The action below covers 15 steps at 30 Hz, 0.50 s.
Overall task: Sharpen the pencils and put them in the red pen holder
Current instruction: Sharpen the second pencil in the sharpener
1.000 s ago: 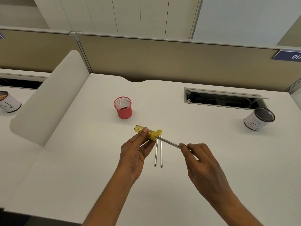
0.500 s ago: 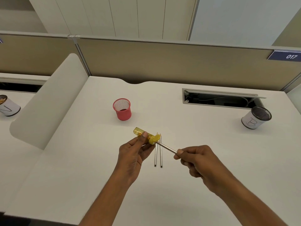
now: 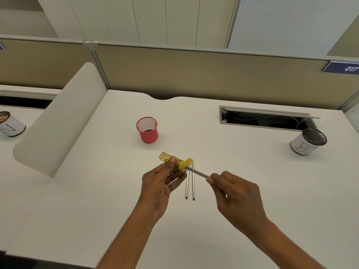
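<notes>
My left hand (image 3: 161,183) grips a yellow tube-shaped sharpener (image 3: 175,161) above the white desk (image 3: 97,200). A grey pencil (image 3: 198,173) has its tip inside the sharpener's cap end, and my right hand (image 3: 236,193) pinches its other end. Two more grey pencils (image 3: 190,186) lie side by side on the desk just below the sharpener, pointing away from me. The red mesh pen holder (image 3: 147,130) stands upright behind and left of my hands, with nothing showing above its rim.
A white cup marked B with a black mesh top (image 3: 308,141) stands at the right. An open cable tray (image 3: 266,118) is set into the desk behind it. A curved white divider (image 3: 58,117) bounds the left side; another cup (image 3: 9,124) sits beyond it.
My right hand has rolled over the pencil's end, its fingers curling round it, while the pencil stays in the sharpener. The left hand and sharpener have hardly moved.
</notes>
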Each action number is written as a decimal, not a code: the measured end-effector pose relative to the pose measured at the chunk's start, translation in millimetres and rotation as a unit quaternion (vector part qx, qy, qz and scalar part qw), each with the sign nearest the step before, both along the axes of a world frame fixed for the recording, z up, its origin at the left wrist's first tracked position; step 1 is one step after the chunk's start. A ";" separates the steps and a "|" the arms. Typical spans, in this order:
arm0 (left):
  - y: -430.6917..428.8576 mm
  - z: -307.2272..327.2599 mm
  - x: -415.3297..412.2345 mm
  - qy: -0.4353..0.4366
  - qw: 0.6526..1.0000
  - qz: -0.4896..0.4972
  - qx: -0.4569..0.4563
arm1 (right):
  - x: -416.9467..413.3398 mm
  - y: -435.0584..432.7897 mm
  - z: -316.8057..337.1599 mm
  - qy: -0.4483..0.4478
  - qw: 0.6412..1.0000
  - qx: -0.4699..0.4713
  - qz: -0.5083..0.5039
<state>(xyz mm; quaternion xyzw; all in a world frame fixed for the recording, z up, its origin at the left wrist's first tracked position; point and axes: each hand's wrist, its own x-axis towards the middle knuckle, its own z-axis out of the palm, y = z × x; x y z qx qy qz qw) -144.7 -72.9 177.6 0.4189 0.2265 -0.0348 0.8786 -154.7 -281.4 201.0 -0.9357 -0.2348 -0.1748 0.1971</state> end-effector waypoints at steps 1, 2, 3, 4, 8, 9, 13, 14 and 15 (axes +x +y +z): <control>0.7 -0.5 -0.2 -0.004 1.000 -0.002 0.006 | 1.8 3.4 2.3 0.088 0.994 0.065 -0.021; 1.1 -0.7 -0.6 -0.008 1.000 -0.004 0.012 | 5.9 4.6 5.3 0.198 0.969 0.141 -0.042; 1.3 -0.6 -0.3 -0.012 1.000 -0.006 0.017 | 11.7 3.3 8.8 0.305 0.925 0.218 -0.066; 1.6 -0.5 -0.1 -0.014 1.000 -0.007 0.019 | 18.0 0.9 13.2 0.409 0.863 0.282 -0.089; 0.5 1.5 1.9 -0.029 0.999 -0.013 0.026 | 31.9 -9.6 24.1 0.572 0.738 0.348 -0.088; 0.2 2.1 2.8 -0.030 0.999 -0.010 0.024 | 31.4 -9.5 22.0 0.530 0.785 0.312 -0.078; -0.1 1.0 6.8 -0.003 1.000 0.025 0.006 | 25.5 -11.0 7.9 0.165 0.979 0.118 0.001; 0.0 0.5 7.2 0.002 1.000 0.031 0.001 | 24.7 -12.3 4.1 0.094 0.993 0.066 0.033; -0.3 0.4 8.1 0.004 0.999 0.032 -0.001 | 24.8 -13.6 0.7 0.030 0.998 0.014 0.057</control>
